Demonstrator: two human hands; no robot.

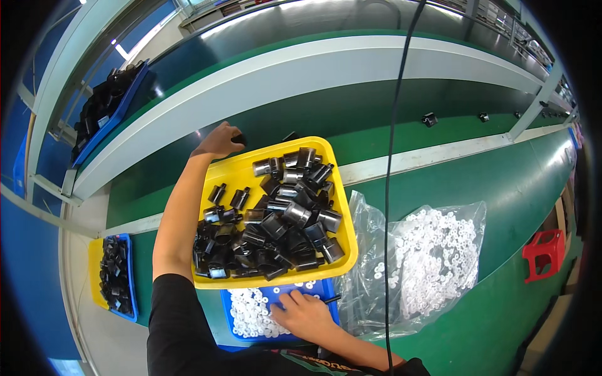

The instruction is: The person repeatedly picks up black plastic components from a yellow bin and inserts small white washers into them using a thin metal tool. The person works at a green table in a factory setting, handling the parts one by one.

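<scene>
My left hand (pixel 219 141) reaches past the far left corner of a yellow tray (pixel 347 241), over the green conveyor belt. Its fingers are closed on a small black part (pixel 239 140), mostly hidden by the hand. Many black cylindrical parts (pixel 297 214) with narrow stems lie jumbled in the yellow tray. Nearer to me, my right hand (pixel 305 315) rests over a blue tray (pixel 327 288) of small white rings (pixel 251 313). A thin black stick-like tool (pixel 332 299) pokes out from its curled fingers; the tool's other end is hidden.
Right of the trays lies a clear plastic bag (pixel 439 263) of white rings. A black cable (pixel 391 156) hangs across the view. Several black parts (pixel 429 120) sit on the belt. Loaded blue trays (pixel 130 276) stand at the left. A red stool (pixel 544 254) is at the right.
</scene>
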